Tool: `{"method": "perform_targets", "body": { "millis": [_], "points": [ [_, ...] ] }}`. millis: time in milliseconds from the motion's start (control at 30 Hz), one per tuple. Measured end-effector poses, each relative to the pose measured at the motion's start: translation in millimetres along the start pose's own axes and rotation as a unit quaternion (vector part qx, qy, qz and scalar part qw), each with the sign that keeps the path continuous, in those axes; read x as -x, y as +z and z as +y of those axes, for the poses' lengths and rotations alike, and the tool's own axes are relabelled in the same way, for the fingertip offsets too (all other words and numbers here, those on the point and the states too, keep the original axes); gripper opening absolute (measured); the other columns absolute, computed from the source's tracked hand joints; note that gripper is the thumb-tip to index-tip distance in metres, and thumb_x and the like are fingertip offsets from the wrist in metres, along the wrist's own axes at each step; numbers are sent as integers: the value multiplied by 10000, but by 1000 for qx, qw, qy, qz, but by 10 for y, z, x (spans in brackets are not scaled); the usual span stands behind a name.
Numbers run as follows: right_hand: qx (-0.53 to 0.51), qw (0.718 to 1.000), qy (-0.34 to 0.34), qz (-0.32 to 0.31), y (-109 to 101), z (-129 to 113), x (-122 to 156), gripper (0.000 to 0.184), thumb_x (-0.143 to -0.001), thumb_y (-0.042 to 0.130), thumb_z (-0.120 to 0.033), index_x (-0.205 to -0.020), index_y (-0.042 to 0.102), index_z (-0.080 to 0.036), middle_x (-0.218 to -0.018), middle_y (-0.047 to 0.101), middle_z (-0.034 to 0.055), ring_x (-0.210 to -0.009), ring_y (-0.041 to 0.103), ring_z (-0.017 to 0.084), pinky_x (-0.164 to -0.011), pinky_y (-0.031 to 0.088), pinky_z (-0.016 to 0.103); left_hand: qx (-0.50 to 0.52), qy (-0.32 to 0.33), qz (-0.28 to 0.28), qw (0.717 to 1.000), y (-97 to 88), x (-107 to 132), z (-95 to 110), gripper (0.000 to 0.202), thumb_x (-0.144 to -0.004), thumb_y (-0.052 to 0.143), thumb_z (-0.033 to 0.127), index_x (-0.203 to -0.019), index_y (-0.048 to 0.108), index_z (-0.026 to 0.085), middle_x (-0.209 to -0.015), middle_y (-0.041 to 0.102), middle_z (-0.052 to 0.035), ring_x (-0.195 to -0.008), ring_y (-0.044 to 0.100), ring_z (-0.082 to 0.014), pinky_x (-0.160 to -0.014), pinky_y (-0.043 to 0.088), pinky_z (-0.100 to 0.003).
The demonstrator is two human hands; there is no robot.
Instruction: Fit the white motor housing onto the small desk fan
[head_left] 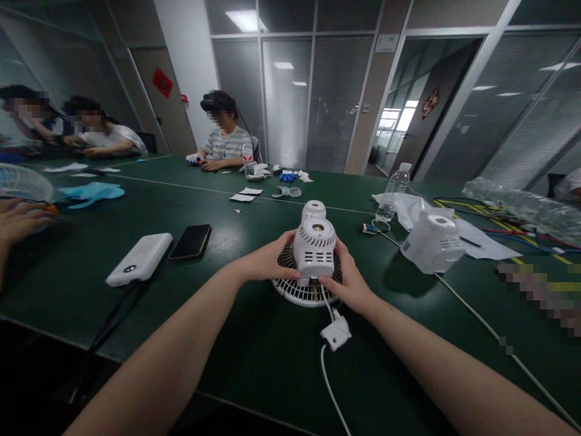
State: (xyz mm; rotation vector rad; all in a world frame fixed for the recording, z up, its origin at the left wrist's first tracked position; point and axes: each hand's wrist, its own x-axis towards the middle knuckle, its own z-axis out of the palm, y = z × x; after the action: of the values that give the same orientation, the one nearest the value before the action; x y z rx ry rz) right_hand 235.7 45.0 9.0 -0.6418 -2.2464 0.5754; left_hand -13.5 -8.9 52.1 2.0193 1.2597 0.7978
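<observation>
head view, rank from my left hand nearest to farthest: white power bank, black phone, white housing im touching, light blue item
1. White housing: touching the left hand
2. Black phone: left of that hand
3. White power bank: left of the phone
4. Light blue item: farther left and back

- Left of the frame, here's a white power bank (140,259), dark cable (118,306) at its near end, and beside it a black phone (190,242) lying flat.
- Above those, a crumpled light-blue sheet (93,192).
- Upper left now, a red ornament (162,83) on a door (157,115).
- Top centre, a person in a striped shirt (227,145) is seated, clear bottle (247,163) alongside, blue bundle (287,177) nearby.
- And right of centre, another clear bottle (394,191) beside white sheeting (415,210).
</observation>
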Motion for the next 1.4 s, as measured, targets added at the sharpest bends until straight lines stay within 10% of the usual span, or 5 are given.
{"method": "perform_targets", "body": {
  "millis": [867, 1133, 1400],
  "points": [
    [13, 998, 8, 59, 66, 70, 4, 797, -881, 472, -570, -1503, 49, -306, -1550, 263, 70, -1397, 287, 334, -1118, 197, 616, -219, -20, 54, 974, -65, -20, -7, 954, -539, 796, 509, -1364, 397, 243, -1276, 559, -105, -1152, 523, -348, -986, 383, -487],
    [-52, 988, 43, 136, -110, 81, -28, 438, -917, 481, -444, -1326, 487, -287, -1366, 526, 61, -1271, 475, 292, -1085, 351, 534, -174, -64, 65, 980, -140, 3, 54, 619, -674, 719, 502, -1208, 528, 254, -1128, 667, -57, -927, 616, -260, -778, 469, -393],
    [90, 989, 61, 98, -96, -106, -20, 878, -766, 659, -526, -1486, 232, -262, -1405, 456, 130, -1244, 466, 387, -1002, 391, 618, -151, -66, 69, 984, -168, 1, -19, 433, -693, 704, 476, -1034, 598, 231, -1040, 692, -39, -825, 618, -196, -750, 466, -349]
  ]
}}
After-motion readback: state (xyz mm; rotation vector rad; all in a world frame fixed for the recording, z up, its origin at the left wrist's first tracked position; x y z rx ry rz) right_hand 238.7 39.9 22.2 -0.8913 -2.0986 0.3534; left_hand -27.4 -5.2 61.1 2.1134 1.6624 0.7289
